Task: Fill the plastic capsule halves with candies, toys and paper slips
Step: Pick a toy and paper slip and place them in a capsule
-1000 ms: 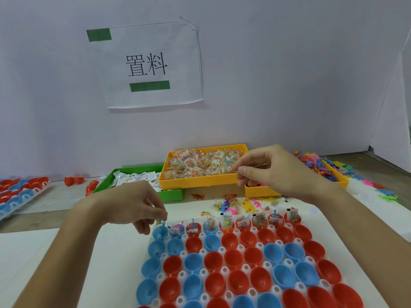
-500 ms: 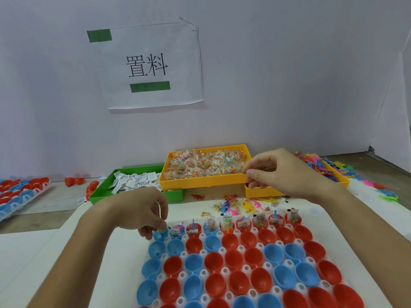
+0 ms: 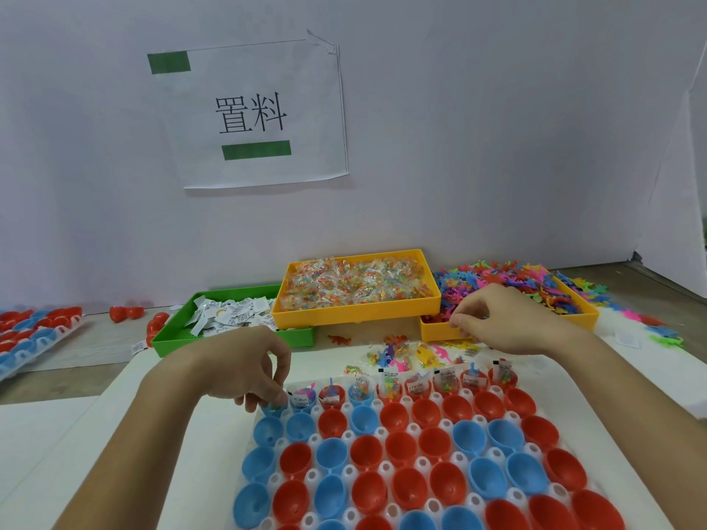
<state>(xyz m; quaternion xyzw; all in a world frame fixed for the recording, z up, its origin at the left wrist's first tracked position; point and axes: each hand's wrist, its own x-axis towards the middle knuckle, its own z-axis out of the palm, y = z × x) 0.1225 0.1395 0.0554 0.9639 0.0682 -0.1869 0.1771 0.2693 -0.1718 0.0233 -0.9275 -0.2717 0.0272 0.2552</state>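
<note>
Nearest the camera, a white plastic grid tray holds rows of open red and blue plastic capsule halves, most of them empty. The far row of capsule halves already carries small candy packets, toy pieces and paper slips standing up out of the cups. The tray sits on a white sheet spread over the table.

At the far-left corner of the tray, the left hand hangs palm-down with fingers curled, its fingertips pressed together over the blue corner capsule half; something small seems to be pinched there, but it is too hidden to name.

Just beyond the tray, loose colourful plastic toy figures lie scattered on the sheet. Behind them, the right hand rests over the near edge of the yellow plastic bin of toy figures, fingers curled and thumb closed against them; I cannot tell whether it has hold of a toy.

Left of that bin stands a yellow plastic tray of wrapped candies, and further left a green plastic tray of white paper slips. Far left lies another rack of red and blue halves. On the white wall hangs a printed paper sign.
</note>
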